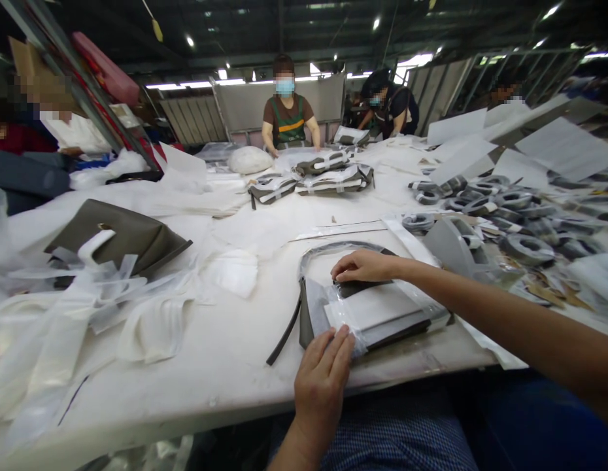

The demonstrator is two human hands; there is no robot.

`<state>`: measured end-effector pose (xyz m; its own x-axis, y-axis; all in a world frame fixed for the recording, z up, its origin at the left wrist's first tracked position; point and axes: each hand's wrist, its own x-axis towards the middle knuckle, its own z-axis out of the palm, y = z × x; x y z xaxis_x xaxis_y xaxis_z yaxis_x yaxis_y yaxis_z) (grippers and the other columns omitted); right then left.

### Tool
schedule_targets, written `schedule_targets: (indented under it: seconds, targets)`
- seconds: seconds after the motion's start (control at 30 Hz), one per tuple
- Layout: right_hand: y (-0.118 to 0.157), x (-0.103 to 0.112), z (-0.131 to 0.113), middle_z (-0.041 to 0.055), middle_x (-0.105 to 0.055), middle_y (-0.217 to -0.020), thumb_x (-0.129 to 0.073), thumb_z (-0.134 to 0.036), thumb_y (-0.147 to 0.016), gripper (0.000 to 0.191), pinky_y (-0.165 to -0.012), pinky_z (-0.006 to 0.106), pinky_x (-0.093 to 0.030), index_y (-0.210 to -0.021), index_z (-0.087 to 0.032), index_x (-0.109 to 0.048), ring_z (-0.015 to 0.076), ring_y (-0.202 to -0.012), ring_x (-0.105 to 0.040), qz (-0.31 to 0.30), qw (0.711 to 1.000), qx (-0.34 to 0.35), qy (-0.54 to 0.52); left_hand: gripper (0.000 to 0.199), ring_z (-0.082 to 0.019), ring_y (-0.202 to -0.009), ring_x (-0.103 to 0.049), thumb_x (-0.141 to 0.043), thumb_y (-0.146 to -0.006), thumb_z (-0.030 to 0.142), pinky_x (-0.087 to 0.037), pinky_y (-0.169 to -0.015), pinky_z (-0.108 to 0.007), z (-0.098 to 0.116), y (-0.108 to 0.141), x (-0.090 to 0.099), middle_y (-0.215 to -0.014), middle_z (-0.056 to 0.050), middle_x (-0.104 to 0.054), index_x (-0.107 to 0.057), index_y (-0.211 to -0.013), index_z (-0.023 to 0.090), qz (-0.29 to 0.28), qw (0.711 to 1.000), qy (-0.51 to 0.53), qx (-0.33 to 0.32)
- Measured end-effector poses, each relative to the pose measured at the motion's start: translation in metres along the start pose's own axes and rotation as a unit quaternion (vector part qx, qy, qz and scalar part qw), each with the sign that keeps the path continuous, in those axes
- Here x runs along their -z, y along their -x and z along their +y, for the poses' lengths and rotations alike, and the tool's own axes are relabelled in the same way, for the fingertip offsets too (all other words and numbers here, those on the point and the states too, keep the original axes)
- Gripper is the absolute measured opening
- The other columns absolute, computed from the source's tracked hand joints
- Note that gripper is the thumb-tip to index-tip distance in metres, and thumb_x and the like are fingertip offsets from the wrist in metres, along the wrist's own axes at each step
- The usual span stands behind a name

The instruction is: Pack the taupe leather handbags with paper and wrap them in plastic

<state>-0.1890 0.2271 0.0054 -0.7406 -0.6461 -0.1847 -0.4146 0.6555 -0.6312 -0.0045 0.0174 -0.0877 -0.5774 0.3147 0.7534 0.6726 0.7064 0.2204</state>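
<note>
A dark olive handbag lies flat on the white table in front of me, with clear plastic wrap and a white sheet over its middle. Its curved handle loops away from me, and a loose dark strap trails to the left. My left hand rests on the near wrapped edge, fingers stretched out and lying on the plastic. Over the far side of the bag is my right hand, its fingers bent together at the edge of the plastic. Whatever sits between those fingertips is hidden.
To the left lie another olive bag and white foam strips. Several wrapped bags sit farther back, near a co-worker. Grey wrapped rolls pile up on the right, beside white sheets. The table's front edge runs close to me.
</note>
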Motion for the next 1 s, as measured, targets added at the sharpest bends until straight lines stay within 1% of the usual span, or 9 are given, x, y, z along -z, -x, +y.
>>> schedule_targets:
  seconds: [0.13,0.23,0.33,0.47,0.6,0.7,0.83,0.9,1.0]
  targets:
    - [-0.005,-0.004,0.0,0.003,-0.075,-0.101,-0.069,-0.043,-0.077,0.027,-0.083,0.027,-0.046,-0.092,-0.021,-0.075,0.0206,-0.093,-0.067,0.024,1.0,0.003,0.013,0.032,-0.022,-0.117,-0.06,-0.048,-0.098,0.013,-0.055,-0.097,-0.038,0.0,-0.002,0.001,-0.129,-0.001,-0.064,-0.06,-0.127,0.016,-0.003,1.0,0.002,-0.005]
    - [-0.013,-0.007,-0.005,0.0024,-0.076,-0.095,-0.074,-0.039,-0.071,0.023,-0.08,0.026,-0.046,-0.086,-0.021,-0.076,0.0211,-0.091,-0.067,0.025,0.997,-0.05,0.059,0.032,-0.022,-0.116,-0.06,-0.048,-0.098,0.013,-0.055,-0.097,-0.037,0.0,-0.003,0.002,-0.128,-0.002,-0.064,-0.06,-0.127,0.016,-0.004,1.0,0.002,-0.001]
    - [-0.018,-0.009,-0.012,0.0026,-0.076,-0.086,-0.075,-0.037,-0.07,0.021,-0.072,0.026,-0.045,-0.082,-0.02,-0.077,0.0204,-0.081,-0.067,0.009,0.989,-0.108,0.099,0.032,-0.022,-0.117,-0.06,-0.049,-0.098,0.014,-0.055,-0.097,-0.037,0.0,-0.002,0.001,-0.129,-0.002,-0.064,-0.06,-0.127,0.017,-0.007,1.0,-0.001,-0.001]
    - [-0.018,-0.011,-0.021,0.0036,-0.075,-0.078,-0.074,-0.034,-0.071,0.017,-0.068,0.027,-0.045,-0.077,-0.019,-0.076,0.0204,-0.076,-0.066,0.014,0.986,-0.116,0.115,0.032,-0.022,-0.117,-0.06,-0.05,-0.097,0.012,-0.055,-0.097,-0.038,0.0,-0.001,0.0,-0.13,-0.001,-0.063,-0.06,-0.127,0.017,-0.005,1.0,0.0,-0.002]
    - [-0.004,-0.016,-0.03,0.0061,-0.074,-0.102,-0.068,-0.027,-0.08,0.011,-0.087,0.03,-0.046,-0.085,-0.018,-0.072,0.0227,-0.099,-0.065,0.055,0.986,-0.079,0.137,0.033,-0.022,-0.117,-0.06,-0.05,-0.097,0.012,-0.056,-0.096,-0.038,-0.001,0.0,0.001,-0.131,-0.001,-0.063,-0.059,-0.128,0.017,-0.008,1.0,0.006,0.0]
    - [0.011,-0.023,-0.036,0.0069,-0.07,-0.114,-0.06,-0.021,-0.086,0.009,-0.102,0.036,-0.039,-0.091,-0.019,-0.067,0.0223,-0.111,-0.06,0.102,0.98,-0.006,0.168,0.033,-0.022,-0.117,-0.06,-0.048,-0.097,0.012,-0.056,-0.096,-0.039,-0.001,0.0,0.001,-0.131,-0.001,-0.062,-0.059,-0.128,0.017,-0.005,1.0,0.01,-0.003]
    - [0.026,-0.03,-0.04,0.0059,-0.07,-0.11,-0.054,-0.016,-0.091,0.009,-0.114,0.043,-0.028,-0.093,-0.021,-0.062,0.021,-0.109,-0.061,0.203,0.941,0.133,0.236,0.035,-0.021,-0.117,-0.06,-0.049,-0.097,0.011,-0.056,-0.098,-0.038,0.0,0.001,0.0,-0.131,-0.002,-0.063,-0.058,-0.13,0.017,-0.005,1.0,0.013,0.001]
    - [0.026,-0.03,-0.042,0.0053,-0.07,-0.109,-0.054,-0.016,-0.092,0.008,-0.114,0.041,-0.028,-0.093,-0.021,-0.06,0.0201,-0.109,-0.062,0.233,0.928,0.148,0.251,0.035,-0.022,-0.117,-0.06,-0.05,-0.096,0.01,-0.055,-0.1,-0.038,0.0,0.002,0.0,-0.131,-0.002,-0.062,-0.058,-0.13,0.017,-0.005,1.0,0.014,0.003]
    - [0.02,-0.028,-0.044,0.005,-0.07,-0.108,-0.057,-0.018,-0.092,0.004,-0.112,0.04,-0.03,-0.093,-0.021,-0.059,0.0199,-0.106,-0.063,0.235,0.925,0.135,0.264,0.035,-0.022,-0.119,-0.059,-0.05,-0.096,0.01,-0.055,-0.099,-0.039,0.0,0.002,0.0,-0.134,-0.001,-0.061,-0.058,-0.129,0.017,-0.01,1.0,0.016,0.004]
